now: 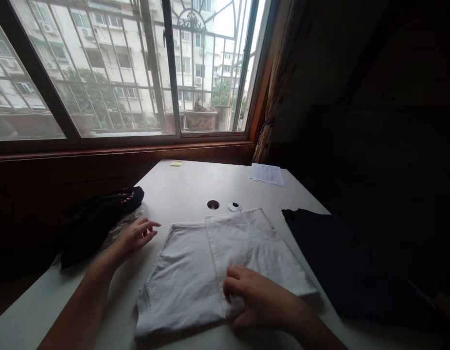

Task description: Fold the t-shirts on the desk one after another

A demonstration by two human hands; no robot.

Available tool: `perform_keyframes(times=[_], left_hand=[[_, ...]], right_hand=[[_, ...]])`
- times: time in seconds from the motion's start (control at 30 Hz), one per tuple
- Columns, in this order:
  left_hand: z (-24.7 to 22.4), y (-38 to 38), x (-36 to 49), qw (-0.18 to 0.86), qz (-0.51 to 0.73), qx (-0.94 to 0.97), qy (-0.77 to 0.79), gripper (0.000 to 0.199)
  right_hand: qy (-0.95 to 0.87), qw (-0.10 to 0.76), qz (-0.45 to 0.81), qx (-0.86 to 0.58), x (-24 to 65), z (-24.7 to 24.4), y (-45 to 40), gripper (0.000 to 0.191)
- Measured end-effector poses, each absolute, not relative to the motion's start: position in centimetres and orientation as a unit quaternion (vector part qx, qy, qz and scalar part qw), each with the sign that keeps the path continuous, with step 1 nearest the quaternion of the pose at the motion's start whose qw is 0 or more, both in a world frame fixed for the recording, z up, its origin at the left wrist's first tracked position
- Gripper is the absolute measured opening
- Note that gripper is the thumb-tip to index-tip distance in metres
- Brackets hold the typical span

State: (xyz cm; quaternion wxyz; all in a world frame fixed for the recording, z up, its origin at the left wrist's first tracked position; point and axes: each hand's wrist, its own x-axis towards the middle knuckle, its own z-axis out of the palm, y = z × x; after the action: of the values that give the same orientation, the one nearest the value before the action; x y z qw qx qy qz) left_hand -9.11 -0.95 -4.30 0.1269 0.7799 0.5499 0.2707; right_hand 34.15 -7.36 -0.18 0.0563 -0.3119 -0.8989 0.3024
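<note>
Lying across the near middle of the bench (195, 187), the white garment (184, 272) spreads out flat in front of me, its right part forming a layer whose edge runs from far to near over the left part, with soft creases all through the fabric. My right hand (252, 294) is over the near right area of this garment, its fingers curled and its thumb held apart from them; I cannot tell whether the fingertips press on the cloth. My left hand (135, 236) is just beyond the garment's left edge, fingers loosely bent and parted, holding nothing that I can see. Next to it, on the left side, a heap of black clothing (91, 223) with some pink marks at its far end lies over a beige patterned cloth (124, 224). To the right of the white garment, a dark cloth (341, 262) lies along the bench edge, its near end lost in shadow. Just past the garment's far edge are a round hole (213, 204) and, to its right, a white ring (234, 207). Farther off, a yellow note (175, 164) lies left and printed paper (267, 174) lies right, below the window (172, 73) and the patterned curtain (264, 138).
</note>
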Motion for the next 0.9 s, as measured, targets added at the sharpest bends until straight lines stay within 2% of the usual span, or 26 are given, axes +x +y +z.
perform_keyframes(times=[0.2,0.33,0.47,0.57,0.7,0.77,0.9], left_hand=[[-3.7,-1.3,-8.1,0.114,0.263,0.797,0.532,0.029],[-3.3,-1.6,-7.4,0.118,0.275,0.795,0.528,0.028],[-2.1,-2.1,-5.8,0.157,0.292,0.785,0.523,0.030],[-1.0,-2.6,-3.9,0.261,0.307,0.756,0.516,0.036],[-0.3,-3.2,-0.7,0.531,0.273,0.642,0.481,0.052],[-0.3,-3.4,1.2,0.634,0.259,0.567,0.458,0.062],[-0.3,-2.8,5.1,0.735,0.264,0.463,0.419,0.087]], right_hand=[[-0.886,0.045,0.324,-0.328,35.5,-0.2,-6.4,0.013],[-0.874,0.067,0.348,-0.334,35.7,0.4,-6.2,0.012],[-0.851,0.147,0.373,-0.341,36.4,1.2,-5.8,0.011],[-0.819,0.224,0.409,-0.335,37.2,1.7,-5.4,0.009],[-0.781,0.318,0.439,-0.308,37.8,2.1,-4.8,0.007],[-0.771,0.349,0.445,-0.293,37.9,2.2,-4.7,0.007],[-0.775,0.354,0.443,-0.279,37.9,2.6,-4.9,0.007]])
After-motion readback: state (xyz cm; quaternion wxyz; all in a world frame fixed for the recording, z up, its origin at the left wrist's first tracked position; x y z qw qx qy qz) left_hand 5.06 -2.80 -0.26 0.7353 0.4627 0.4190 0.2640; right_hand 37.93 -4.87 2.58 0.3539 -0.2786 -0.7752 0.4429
